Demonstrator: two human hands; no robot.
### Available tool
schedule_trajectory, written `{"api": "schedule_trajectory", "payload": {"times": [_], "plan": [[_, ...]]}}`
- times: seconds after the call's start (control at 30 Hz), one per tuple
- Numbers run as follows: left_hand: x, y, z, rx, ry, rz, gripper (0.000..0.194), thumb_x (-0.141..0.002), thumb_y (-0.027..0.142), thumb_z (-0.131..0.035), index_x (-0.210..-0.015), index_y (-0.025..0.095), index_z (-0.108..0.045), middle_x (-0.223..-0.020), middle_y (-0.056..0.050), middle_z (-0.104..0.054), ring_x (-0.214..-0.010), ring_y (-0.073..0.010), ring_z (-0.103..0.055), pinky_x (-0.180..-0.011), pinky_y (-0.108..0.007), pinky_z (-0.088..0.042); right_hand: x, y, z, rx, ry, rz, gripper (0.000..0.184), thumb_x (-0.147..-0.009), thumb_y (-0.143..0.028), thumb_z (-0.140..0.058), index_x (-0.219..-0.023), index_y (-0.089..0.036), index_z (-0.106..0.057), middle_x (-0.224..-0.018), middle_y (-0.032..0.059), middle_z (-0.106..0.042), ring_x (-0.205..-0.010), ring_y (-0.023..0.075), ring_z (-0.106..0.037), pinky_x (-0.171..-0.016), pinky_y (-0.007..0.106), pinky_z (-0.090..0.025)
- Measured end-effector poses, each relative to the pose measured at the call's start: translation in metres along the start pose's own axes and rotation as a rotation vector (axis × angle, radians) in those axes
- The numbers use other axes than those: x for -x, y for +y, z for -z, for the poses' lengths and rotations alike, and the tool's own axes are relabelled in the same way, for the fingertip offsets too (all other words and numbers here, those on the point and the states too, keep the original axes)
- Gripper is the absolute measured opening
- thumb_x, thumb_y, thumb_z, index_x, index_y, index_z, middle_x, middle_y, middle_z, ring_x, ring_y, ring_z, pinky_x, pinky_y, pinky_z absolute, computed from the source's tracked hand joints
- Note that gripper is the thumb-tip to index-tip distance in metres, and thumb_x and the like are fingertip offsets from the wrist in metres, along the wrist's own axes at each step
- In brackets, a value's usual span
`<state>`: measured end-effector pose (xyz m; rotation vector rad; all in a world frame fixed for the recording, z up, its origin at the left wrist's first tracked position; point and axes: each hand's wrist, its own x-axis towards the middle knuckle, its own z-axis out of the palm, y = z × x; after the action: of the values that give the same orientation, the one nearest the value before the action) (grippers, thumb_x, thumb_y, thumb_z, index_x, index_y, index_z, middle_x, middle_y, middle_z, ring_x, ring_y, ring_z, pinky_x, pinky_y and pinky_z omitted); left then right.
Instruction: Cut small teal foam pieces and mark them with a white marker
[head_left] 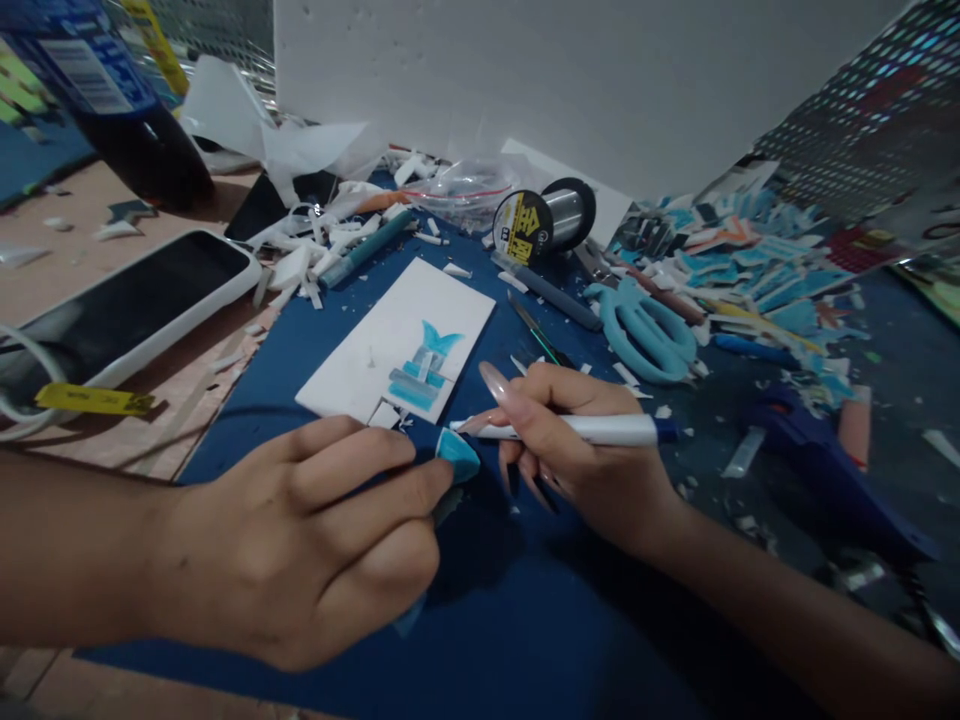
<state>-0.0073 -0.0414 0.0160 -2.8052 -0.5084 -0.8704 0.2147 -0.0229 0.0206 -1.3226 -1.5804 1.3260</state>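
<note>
Near the middle of the blue mat [480, 640], my left hand [322, 540] pinches a small blue-painted piece with a white edge [459, 455]. My right hand [577, 450] grips a white marker [600, 430] with a dark blue end, its tip touching or very close to the edge of that piece. Just beyond both hands lies a white foam board [390, 330], bearing blue and grey shapes [426, 365], one like a fish tail. Small white scraps [385, 414] sit by the board's near edge. Part of the blue piece is hidden by my left fingers.
Blue-handled scissors [646, 330], a wire spool [544, 220] and a blue glue gun [832, 470] lie to the right. Blue and white offcuts [780, 250] pile at the back right. A phone [142, 300] and a bottle of dark drink [127, 120] are at left.
</note>
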Motion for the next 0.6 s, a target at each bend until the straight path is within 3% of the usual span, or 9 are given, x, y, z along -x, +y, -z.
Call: {"api": "schedule_trajectory", "payload": {"times": [0.17, 0.27, 0.6], "plan": [[-0.0018, 0.0003, 0.0032, 0.028, -0.062, -0.016, 0.004, -0.087, 0.015, -0.056, -0.085, 0.014, -0.059, -0.100, -0.005, -0.070, -0.087, -0.0219, -0.058, -0.069, -0.036, -0.045, 0.0002, 0.0010, -0.0003, 0.001, 0.038, -0.028, 0.039, -0.090, -0.040, -0.055, -0.057, -0.020, -0.049, -0.044, -0.0044, -0.051, -0.030, 0.0060, -0.042, -0.029, 0.018, -0.031], [-0.0021, 0.0009, 0.0029, 0.029, -0.041, -0.002, 0.007, -0.089, 0.015, -0.053, -0.084, 0.015, -0.058, -0.098, -0.004, -0.070, -0.087, -0.0216, -0.057, -0.069, -0.036, -0.043, 0.0003, 0.0017, -0.0004, 0.005, -0.003, 0.025, 0.034, -0.089, -0.035, -0.057, -0.059, -0.020, -0.051, -0.048, -0.0040, -0.055, -0.034, 0.0059, -0.046, -0.031, 0.016, -0.034], [0.0012, 0.0005, -0.0025, 0.028, -0.010, -0.009, 0.007, -0.088, 0.017, -0.054, -0.084, 0.014, -0.059, -0.101, -0.006, -0.068, -0.087, -0.0223, -0.056, -0.068, -0.037, -0.043, -0.0007, 0.0086, -0.0004, 0.005, 0.002, 0.061, 0.037, -0.090, -0.039, -0.055, -0.059, -0.020, -0.050, -0.048, -0.0047, -0.053, -0.035, 0.0050, -0.046, -0.031, 0.015, -0.033]]}}
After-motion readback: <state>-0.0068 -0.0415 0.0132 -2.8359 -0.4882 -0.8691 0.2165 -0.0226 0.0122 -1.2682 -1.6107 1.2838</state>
